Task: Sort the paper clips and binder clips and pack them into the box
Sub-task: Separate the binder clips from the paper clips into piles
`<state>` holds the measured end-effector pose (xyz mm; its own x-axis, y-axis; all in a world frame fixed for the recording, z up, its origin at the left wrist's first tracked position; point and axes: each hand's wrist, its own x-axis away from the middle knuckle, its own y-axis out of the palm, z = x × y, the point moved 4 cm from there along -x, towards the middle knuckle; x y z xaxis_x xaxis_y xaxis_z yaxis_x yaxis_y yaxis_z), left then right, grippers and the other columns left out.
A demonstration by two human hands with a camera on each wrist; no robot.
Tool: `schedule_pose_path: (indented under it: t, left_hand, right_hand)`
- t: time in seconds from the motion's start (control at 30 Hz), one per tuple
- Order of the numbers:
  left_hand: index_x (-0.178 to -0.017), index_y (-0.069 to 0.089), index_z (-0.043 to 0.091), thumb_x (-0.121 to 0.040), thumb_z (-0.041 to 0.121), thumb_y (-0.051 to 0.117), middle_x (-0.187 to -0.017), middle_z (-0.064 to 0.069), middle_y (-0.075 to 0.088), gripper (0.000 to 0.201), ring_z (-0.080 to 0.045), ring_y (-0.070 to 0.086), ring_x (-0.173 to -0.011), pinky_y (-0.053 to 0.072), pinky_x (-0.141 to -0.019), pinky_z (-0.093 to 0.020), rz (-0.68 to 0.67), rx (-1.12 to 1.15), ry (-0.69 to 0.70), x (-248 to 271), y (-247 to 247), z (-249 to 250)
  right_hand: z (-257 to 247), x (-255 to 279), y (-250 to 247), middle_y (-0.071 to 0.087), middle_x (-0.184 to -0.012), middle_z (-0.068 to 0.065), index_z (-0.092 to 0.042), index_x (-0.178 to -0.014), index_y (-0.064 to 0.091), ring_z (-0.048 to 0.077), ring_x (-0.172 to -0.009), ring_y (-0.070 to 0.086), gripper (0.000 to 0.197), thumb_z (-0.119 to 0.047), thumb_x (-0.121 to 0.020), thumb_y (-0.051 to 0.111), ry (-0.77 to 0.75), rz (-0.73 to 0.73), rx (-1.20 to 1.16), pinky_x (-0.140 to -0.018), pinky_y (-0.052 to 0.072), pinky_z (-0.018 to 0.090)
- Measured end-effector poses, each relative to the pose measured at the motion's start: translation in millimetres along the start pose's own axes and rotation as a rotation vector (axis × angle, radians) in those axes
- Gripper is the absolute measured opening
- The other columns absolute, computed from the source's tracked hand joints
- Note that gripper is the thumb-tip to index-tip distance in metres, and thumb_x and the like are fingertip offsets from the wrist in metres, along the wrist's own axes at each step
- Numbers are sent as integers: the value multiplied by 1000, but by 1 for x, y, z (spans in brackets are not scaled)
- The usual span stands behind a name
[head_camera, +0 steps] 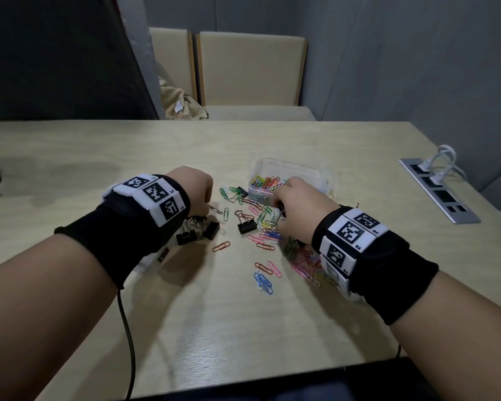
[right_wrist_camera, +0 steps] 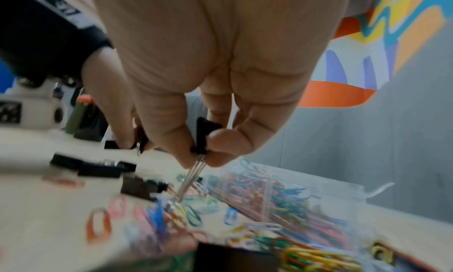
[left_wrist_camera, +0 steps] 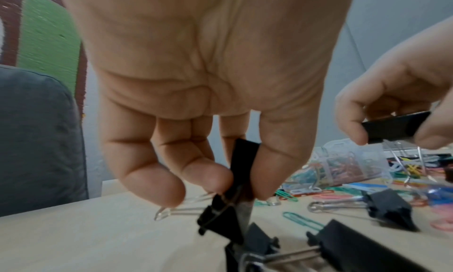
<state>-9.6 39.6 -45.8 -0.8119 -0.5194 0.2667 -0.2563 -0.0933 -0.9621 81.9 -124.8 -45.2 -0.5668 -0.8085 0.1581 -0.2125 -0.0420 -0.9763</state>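
Table (head_camera: pixel 185 314): pinched binder clips (left_wrist_camera: pixel 242 160) (wrist views only).

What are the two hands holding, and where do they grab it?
Each pinches a black binder clip by its body: the left hand holds one, the right hand another.

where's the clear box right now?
In the head view the clear box sits on the table, right of centre, just beyond the right hand, with loose paper clips scattered in front of it.
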Motion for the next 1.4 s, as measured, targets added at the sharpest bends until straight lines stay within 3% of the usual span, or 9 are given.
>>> schedule_pose_path:
  t: [0.17, 0.43, 0.73, 0.83, 0.97, 1.07, 1.13, 1.23, 1.4]
  left_hand:
    - [-107, 69, 12, -86, 23, 61, -96, -3, 69, 25, -21, 55, -79, 39, -51, -21, -66, -110, -52, -1, 3, -12]
    - [-99, 75, 16, -81, 25, 63, -79, 1, 63, 24, -20, 55, -71, 44, -59, -25, -167, -175, -135, -4, 18, -27]
    - [-110, 69, 16, -84, 26, 66, -107, -3, 70, 28, -23, 62, -93, 41, -66, -26, -98, -2, -94, 1, 12, -36]
    - [-112, 66, 18, -81, 24, 69, -107, -2, 69, 32, -24, 63, -101, 41, -67, -26, -105, 3, -73, 5, 9, -38]
    - [-115, 60, 19, -75, 27, 75, -94, 2, 60, 44, -21, 55, -88, 39, -63, -26, -163, -55, -75, 11, 12, -41]
    - [-117, 56, 17, -74, 31, 77, -95, 1, 57, 50, -21, 56, -91, 32, -52, -24, -207, -140, -78, 15, 16, -41]
    - [-116, 58, 16, -73, 34, 78, -103, -2, 64, 51, -22, 60, -98, 36, -59, -24, -227, -173, -70, 16, 18, -40]
    - [-112, 63, 14, -71, 40, 79, -104, -3, 68, 52, -22, 57, -84, 40, -65, -26, -221, -171, -60, 17, 22, -39]
    - [-109, 62, 17, -65, 46, 82, -95, -2, 66, 56, -23, 56, -81, 40, -66, -25, -231, -135, -31, 18, 26, -39]
  right_hand:
    - [-8, -1, -6, 50, -122, 3, -22, -121, 58, 22, -111, 53, 34, -13, -88, 56, -19, 21, -85, -84, 40, 25]
    - [-34, -17, -6, 62, -113, 2, -20, -109, 63, 20, -104, 58, 26, -21, -83, 66, 23, 72, -305, -81, 40, 22]
    - [-70, -59, 4, 72, -99, 12, -4, -103, 67, 30, -93, 69, 25, -13, -79, 67, 168, 92, -615, -84, 56, 43]
    - [-80, -66, 9, 66, -112, 8, -9, -118, 60, 26, -103, 64, 36, -21, -85, 65, 154, 18, -512, -86, 52, 32]
    - [-89, -62, 13, 55, -123, 9, -12, -122, 53, 28, -106, 59, 38, -25, -87, 62, 107, 16, -346, -76, 42, 28]
    - [-100, -54, 19, 61, -108, 7, -16, -110, 59, 27, -93, 60, 36, -37, -81, 67, -64, -55, -150, -71, 46, 28]
    - [-106, -46, 27, 62, -95, 4, -16, -102, 61, 24, -78, 57, 40, -43, -75, 72, -143, -131, -4, -59, 42, 26]
    - [-110, -43, 34, 63, -104, 9, -12, -107, 61, 24, -77, 53, 28, -27, -84, 65, -187, -121, 62, -63, 40, 25]
    - [-104, -40, 29, 49, -114, 11, -12, -117, 54, 31, -104, 58, 26, -16, -91, 51, -195, -12, 57, -72, 37, 31]
